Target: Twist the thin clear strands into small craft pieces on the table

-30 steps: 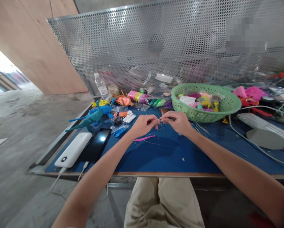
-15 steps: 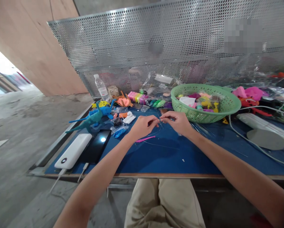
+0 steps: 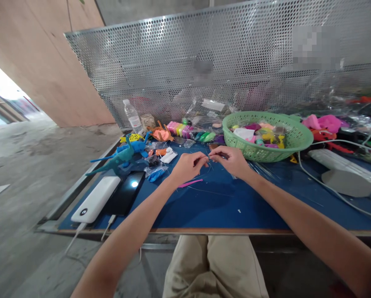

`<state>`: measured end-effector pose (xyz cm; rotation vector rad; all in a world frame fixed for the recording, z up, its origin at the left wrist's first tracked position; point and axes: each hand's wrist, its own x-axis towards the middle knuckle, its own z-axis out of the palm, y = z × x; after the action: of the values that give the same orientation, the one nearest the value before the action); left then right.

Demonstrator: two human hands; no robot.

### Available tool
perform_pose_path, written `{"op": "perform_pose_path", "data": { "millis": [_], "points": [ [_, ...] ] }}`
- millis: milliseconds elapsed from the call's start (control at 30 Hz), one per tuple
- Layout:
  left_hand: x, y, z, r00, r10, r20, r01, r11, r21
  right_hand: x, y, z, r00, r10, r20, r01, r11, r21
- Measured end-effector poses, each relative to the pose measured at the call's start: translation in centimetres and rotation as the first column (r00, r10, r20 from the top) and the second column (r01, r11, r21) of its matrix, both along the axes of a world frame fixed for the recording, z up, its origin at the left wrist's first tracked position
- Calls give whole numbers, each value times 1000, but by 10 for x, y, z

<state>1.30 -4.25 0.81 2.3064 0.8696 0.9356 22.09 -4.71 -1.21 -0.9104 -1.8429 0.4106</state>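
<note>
Over the blue tabletop, my left hand (image 3: 190, 166) and my right hand (image 3: 230, 160) meet fingertip to fingertip, both closed in a pinch. A thin wire-like strand (image 3: 210, 166) curves down from between the fingertips; whatever else they pinch is too small to make out. Just below my left hand lies a slim pink tool (image 3: 191, 183) with a small ring at its end. Another fine strand (image 3: 208, 191) stretches across the table beside it. Behind my right hand, a brown object (image 3: 214, 146) is partly covered.
A green basket (image 3: 268, 155) of coloured clay pieces stands behind my right hand. At left are dinosaur figures (image 3: 115, 161), a white power bank (image 3: 95, 199), a phone (image 3: 126, 194) and a bottle (image 3: 132, 116). A white cable (image 3: 325, 190) crosses the right side. Perforated metal (image 3: 160, 54) rises behind.
Both hands stay pinched together at nearly the same spot. The view has shifted very slightly; nothing on the table has visibly moved.
</note>
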Motion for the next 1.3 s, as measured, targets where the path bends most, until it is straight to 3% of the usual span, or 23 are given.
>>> {"op": "perform_pose_path", "data": {
  "millis": [167,333,467,600,733,967,1300],
  "points": [
    [1,-3,3,997,-48,57,52,995,-79,-2,-4,3,995,-91,45,83,983,162],
    [0,-3,4,995,-75,62,85,980,-183,3,-1,0,986,-58,155,18,968,249],
    [-3,1,5,993,-112,43,120,942,-314,8,3,2,959,-37,281,-38,966,254],
    [-14,10,8,986,-168,8,156,894,-420,15,3,10,947,-82,310,-9,959,283],
    [-22,17,9,987,-159,-15,140,910,-390,18,1,13,947,-114,301,24,958,287],
    [-16,14,6,985,-175,15,164,889,-428,8,5,1,897,7,442,-133,958,255],
    [-26,21,8,985,-170,0,143,824,-548,16,9,3,916,-65,396,-57,956,288]
  ]
}}
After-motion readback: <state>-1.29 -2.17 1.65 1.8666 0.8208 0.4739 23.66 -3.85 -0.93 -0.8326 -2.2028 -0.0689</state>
